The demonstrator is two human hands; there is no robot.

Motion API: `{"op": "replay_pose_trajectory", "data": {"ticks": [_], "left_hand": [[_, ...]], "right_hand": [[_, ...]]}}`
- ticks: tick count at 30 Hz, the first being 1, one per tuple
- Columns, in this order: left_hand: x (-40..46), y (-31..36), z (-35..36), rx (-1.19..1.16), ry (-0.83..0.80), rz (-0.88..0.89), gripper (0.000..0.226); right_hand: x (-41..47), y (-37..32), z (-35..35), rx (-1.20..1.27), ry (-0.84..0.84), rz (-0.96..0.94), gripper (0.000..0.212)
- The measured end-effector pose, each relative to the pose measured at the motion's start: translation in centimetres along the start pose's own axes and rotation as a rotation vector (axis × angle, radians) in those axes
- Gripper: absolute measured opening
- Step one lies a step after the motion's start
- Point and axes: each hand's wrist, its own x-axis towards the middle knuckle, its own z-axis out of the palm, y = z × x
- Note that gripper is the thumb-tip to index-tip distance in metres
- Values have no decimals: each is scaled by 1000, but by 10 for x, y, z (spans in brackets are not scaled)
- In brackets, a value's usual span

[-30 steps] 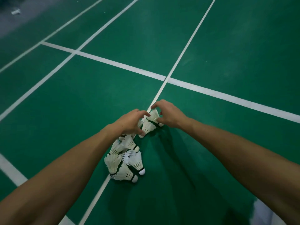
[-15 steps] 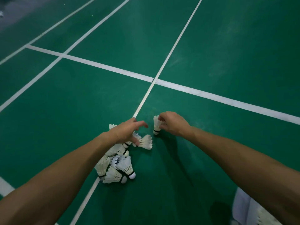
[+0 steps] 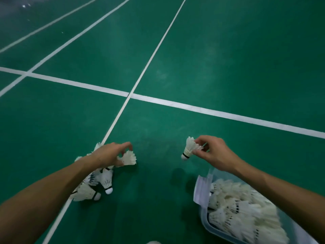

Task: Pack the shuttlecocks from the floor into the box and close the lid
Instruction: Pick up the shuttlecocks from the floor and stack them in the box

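My right hand (image 3: 212, 152) pinches a white feather shuttlecock (image 3: 190, 148) by its feathers, cork end down, above the green floor just beyond the box. The clear plastic box (image 3: 204, 215) stands at the lower right, filled with several white shuttlecocks (image 3: 242, 208). My left hand (image 3: 110, 154) reaches over a pile of shuttlecocks (image 3: 98, 184) lying on a white court line; its fingers curl round one shuttlecock (image 3: 129, 158) at the pile's far right edge. My left forearm covers part of the pile.
Green court floor with white lines (image 3: 175, 102) crossing ahead of my hands. A white label or sheet (image 3: 201, 189) lies against the box's near-left wall. Small white bits (image 3: 23, 5) lie far off at the top left.
My right hand lifted its shuttlecock off the floor and carried it rightward toward the box, which has come into view. My left hand closed on a shuttlecock at the pile's edge.
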Motion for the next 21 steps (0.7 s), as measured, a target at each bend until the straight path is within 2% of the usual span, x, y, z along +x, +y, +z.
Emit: {"op": "replay_pose_trajectory", "data": {"ticks": [3,6,8,11,13,16,21], "left_hand": [[0,20,-16,-172,142,-14,69],[6,66,-34,-316,249,49,81],[11,108,-44,-388,273,114,72],[14,175,-54,-469,249,256,37],[16,216,-57,-515,223,356,29],[23,275,-55,-457,148,521,31],[38,360,-44,-188,-22,718,51]], "right_hand": [[-53,24,-38,61,88,52,14],[-109,48,-74,117,184,130,10],[-143,66,-88,186,244,193,10],[-183,82,-93,333,319,295,8],[-202,88,-89,400,355,333,6],[-224,98,-85,408,442,366,10],[-247,112,-75,486,538,450,7]]}}
